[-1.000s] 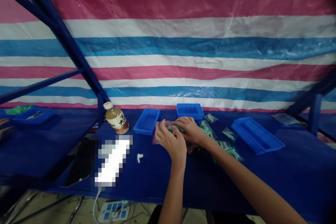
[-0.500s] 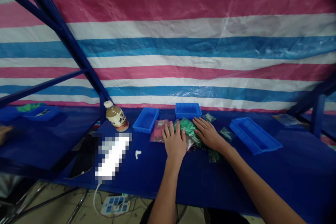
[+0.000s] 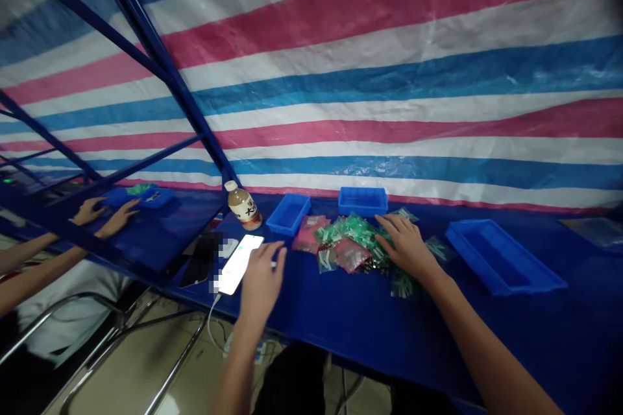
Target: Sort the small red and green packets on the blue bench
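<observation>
A pile of small plastic bags, green [image 3: 357, 227] and pink [image 3: 351, 254], lies on the blue table [image 3: 335, 311]. My right hand [image 3: 406, 246] rests at the pile's right side, fingers spread. To the left, my left hand [image 3: 263, 272] is beside the lit phone [image 3: 239, 264], overlapping its right edge in view. Its fingers are apart, and a small white item [image 3: 273, 264] shows near them; whether they touch it is unclear.
Blue trays stand behind the pile [image 3: 363, 201], at its left [image 3: 289, 214] and at the right [image 3: 506, 259]. A bottle [image 3: 244, 207] stands behind the phone. Another person's hands [image 3: 114, 217] are at the far left by a blue tray.
My left hand has left the pile and moved left to the phone. The view has swung left, bringing in another person's arms. My right hand stays at the pile.
</observation>
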Demonstrator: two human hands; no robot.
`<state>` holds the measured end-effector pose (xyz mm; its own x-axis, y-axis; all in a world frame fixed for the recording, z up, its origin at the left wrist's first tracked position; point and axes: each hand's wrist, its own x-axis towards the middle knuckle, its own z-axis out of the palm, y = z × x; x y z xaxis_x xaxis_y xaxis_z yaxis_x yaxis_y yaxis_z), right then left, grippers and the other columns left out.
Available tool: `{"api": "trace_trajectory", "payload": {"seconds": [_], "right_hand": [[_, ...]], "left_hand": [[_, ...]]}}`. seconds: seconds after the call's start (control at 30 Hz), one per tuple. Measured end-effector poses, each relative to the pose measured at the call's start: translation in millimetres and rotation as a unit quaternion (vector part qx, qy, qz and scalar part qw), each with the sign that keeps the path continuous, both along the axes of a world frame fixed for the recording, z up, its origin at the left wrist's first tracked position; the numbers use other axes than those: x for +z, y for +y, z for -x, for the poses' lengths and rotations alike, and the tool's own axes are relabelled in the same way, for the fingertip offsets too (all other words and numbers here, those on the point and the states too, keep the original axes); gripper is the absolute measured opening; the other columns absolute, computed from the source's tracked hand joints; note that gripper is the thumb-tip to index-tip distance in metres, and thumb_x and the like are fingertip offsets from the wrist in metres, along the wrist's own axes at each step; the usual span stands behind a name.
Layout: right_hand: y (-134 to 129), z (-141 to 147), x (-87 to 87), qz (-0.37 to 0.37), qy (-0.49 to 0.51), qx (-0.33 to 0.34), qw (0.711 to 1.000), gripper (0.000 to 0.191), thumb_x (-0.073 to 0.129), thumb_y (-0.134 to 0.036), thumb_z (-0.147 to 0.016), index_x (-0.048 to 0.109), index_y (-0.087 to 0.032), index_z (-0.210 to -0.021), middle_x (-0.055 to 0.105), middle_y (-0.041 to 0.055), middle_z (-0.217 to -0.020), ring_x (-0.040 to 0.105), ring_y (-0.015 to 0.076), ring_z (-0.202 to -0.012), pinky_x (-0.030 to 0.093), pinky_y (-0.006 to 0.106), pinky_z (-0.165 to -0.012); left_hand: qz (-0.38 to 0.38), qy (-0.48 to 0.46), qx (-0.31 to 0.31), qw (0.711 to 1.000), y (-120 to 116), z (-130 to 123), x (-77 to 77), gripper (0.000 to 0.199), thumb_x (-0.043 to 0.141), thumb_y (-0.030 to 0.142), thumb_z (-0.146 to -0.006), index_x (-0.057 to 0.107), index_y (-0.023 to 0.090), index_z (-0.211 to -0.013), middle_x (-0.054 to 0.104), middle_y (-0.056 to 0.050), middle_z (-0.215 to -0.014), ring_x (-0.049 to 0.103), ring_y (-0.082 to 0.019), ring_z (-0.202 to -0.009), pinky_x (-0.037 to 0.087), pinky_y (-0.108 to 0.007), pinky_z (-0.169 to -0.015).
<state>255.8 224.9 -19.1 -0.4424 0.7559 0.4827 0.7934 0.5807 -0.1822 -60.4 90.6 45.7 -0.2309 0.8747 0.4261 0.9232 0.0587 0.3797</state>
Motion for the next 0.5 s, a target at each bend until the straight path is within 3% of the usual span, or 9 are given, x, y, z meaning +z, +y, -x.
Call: {"api": "trace_trajectory", "payload": {"seconds": [0.1, 0.17, 0.33, 0.5], "right_hand": [[-2.4, 4.0, 3.6, -0.012, 0.007, 0.004, 1.0, 0.046, 0.039, -0.038, -0.096, 0.047, -0.021, -0.138, 0.054, 0.0142, -0.13, 0.046, 0.0306, -0.122, 0.04, 0.046, -0.095], [-2.9, 4.8, 4.0, -0.015, 0.009, 0.006, 1.0, 0.044, 0.04, -0.038, -0.096, 0.049, -0.021, -0.137, 0.054, 0.0139, -0.13, 0.045, 0.0307, -0.122, 0.039, 0.046, -0.095], [-2.5, 3.9, 1.6, -0.015, 0.014, 0.008, 1.0, 0.041, 0.04, -0.035, -0.096, 0.054, -0.022, -0.132, 0.055, 0.014, -0.128, 0.046, 0.0308, -0.121, 0.041, 0.046, -0.094], [-4.2, 5.9, 3.2, -0.013, 0.006, 0.011, 1.0, 0.037, 0.042, -0.033, -0.096, 0.058, -0.021, -0.127, 0.055, 0.0138, -0.127, 0.046, 0.0298, -0.121, 0.042, 0.045, -0.094]], "left_hand": [[0.079, 0.018, 0.031, 0.996, -15.5, 41.7, -9.1, 0.035, 0.043, 0.039, -0.092, 0.07, 0.02, -0.105, 0.068, -0.01, -0.103, 0.062, -0.028, -0.095, 0.047, -0.039, -0.089], [0.119, 0.016, 0.019, 0.993, -15.5, 54.5, -15.3, 0.035, 0.044, 0.041, -0.09, 0.07, 0.021, -0.103, 0.068, -0.009, -0.104, 0.064, -0.026, -0.091, 0.048, -0.037, -0.087], [0.161, 0.012, 0.025, 0.987, -4.7, 58.0, -31.1, 0.031, 0.052, 0.041, -0.086, 0.07, 0.023, -0.103, 0.068, -0.008, -0.109, 0.065, -0.027, -0.096, 0.048, -0.035, -0.086], [0.17, -0.031, 0.037, 0.984, 2.5, 59.5, -44.5, 0.023, 0.055, 0.036, -0.083, 0.069, 0.023, -0.094, 0.071, -0.006, -0.101, 0.066, -0.025, -0.093, 0.048, -0.033, -0.082]]}}
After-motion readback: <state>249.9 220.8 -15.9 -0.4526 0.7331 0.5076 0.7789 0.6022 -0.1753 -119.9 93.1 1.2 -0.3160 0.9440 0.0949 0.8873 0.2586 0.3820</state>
